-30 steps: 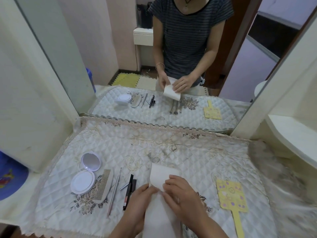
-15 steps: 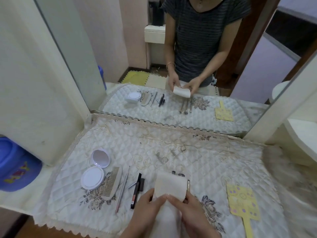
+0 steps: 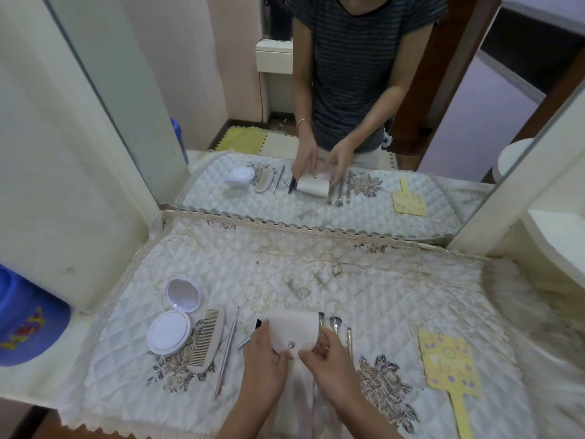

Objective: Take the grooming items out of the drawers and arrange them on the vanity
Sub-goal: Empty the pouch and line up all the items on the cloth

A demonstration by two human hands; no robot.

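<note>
A quilted white vanity cover [image 3: 316,274] with a lace edge fills the lower half of the frame, running up to a wall mirror [image 3: 348,106] that takes the upper half; the glass gives back the person's torso in a striped top, cut off at the neck by the frame's top edge. At lower centre both hands are on a pale fabric pouch [image 3: 292,331] with a metal snap [image 3: 291,344]: the left hand [image 3: 264,367] has its fingers curled round the pouch's left side, and the right hand [image 3: 329,365] pinches the flap near the snap, thumb on top. The near end of the pouch is lost under the wrists and blurs into pale cloth, so I cannot tell how long it is. Three makeup brushes [image 3: 335,327] poke out just right of the pouch, their handles hidden behind the right hand. A black pen-like item [image 3: 258,323] is mostly covered by the left hand, and what it is stays unclear. To the left lie a thin metal tool [image 3: 227,350], a pale comb [image 3: 206,339] and, furthest left, an open white compact mirror [image 3: 175,321], each just beside the next. At lower right a yellow hand mirror [image 3: 449,365] lies well apart, its handle cut off by the bottom edge. A blue plastic object [image 3: 25,324] at the left edge is only partly in view.
</note>
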